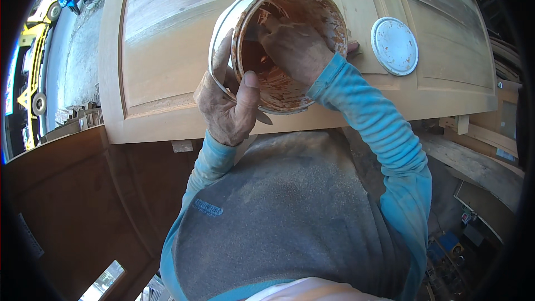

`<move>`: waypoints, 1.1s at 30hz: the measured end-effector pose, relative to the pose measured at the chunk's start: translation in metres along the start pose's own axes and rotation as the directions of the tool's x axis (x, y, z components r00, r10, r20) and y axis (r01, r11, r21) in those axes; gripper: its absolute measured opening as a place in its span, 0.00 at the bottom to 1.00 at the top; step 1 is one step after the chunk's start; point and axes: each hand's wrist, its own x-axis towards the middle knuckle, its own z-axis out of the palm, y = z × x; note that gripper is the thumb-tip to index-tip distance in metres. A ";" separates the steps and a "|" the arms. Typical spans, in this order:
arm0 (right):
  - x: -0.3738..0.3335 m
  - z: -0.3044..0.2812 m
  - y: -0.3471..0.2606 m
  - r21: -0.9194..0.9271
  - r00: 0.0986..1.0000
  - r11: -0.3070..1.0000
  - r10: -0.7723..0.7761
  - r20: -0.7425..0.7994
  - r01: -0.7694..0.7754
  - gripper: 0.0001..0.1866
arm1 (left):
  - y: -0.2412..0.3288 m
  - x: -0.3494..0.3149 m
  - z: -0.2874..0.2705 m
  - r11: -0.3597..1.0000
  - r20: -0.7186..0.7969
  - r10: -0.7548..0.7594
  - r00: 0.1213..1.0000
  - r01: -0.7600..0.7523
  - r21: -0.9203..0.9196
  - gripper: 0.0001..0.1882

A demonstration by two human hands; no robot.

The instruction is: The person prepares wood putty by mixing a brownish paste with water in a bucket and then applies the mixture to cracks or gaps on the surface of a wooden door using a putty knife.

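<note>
My left hand (231, 103) clamped on side of white bucket (225, 25), thumb over its rim. My right hand (296, 51) just beyond and right of left, inside bucket; can't tell whether it closes on anything. Reddish-brown smears (330, 15) around right hand. White lid (394, 46) farther right, flat on panelled wooden door (167, 78) below both hands.

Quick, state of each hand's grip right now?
Left hand: closed, holding the bucket.
Right hand: reaching inside the bucket; open or closed cannot be told.
</note>
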 end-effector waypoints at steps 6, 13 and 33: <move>-0.005 -0.012 0.001 0.025 0.999 1.000 0.017 0.048 -0.018 0.05 | -0.013 0.007 -0.002 0.994 -0.073 0.087 0.994 -0.091 -0.059 0.32; -0.010 -0.058 -0.011 0.162 0.964 0.963 0.181 0.194 -0.213 0.17 | -0.024 0.008 -0.022 0.999 -0.075 0.031 0.997 -0.034 -0.038 0.32; -0.143 -0.075 -0.018 0.936 0.675 0.162 0.732 0.098 -0.312 0.14 | -0.047 0.060 -0.047 0.913 -0.110 -0.238 0.965 0.184 -0.365 0.26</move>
